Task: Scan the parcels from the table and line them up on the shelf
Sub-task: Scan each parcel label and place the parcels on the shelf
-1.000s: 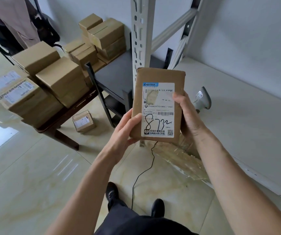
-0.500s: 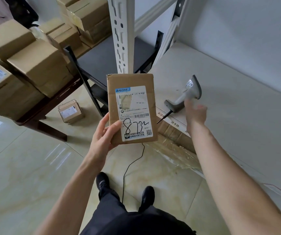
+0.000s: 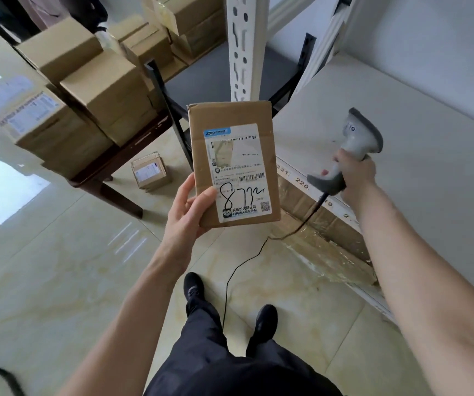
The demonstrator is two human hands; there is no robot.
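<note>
My left hand [image 3: 190, 212] holds a flat brown parcel [image 3: 230, 132] upright by its lower left corner, thumb on the white label with "8732" written on it. To the right, my right hand [image 3: 354, 174] grips the handle of a grey barcode scanner [image 3: 358, 138], lifted just above the white shelf [image 3: 416, 172]. The scanner's head points up and away from the parcel. Several more brown parcels [image 3: 107, 90] are stacked on the dark table [image 3: 121, 161] at the left.
A white slotted shelf post [image 3: 240, 47] stands behind the parcel. The scanner's black cable [image 3: 230, 284] hangs to the tiled floor by my feet. A small box [image 3: 150, 172] lies on the floor under the table. Wrapped cardboard [image 3: 324, 238] sits below the shelf.
My right hand let go of the parcel, reached to the shelf and picked up the scanner. The left hand now holds the parcel alone.
</note>
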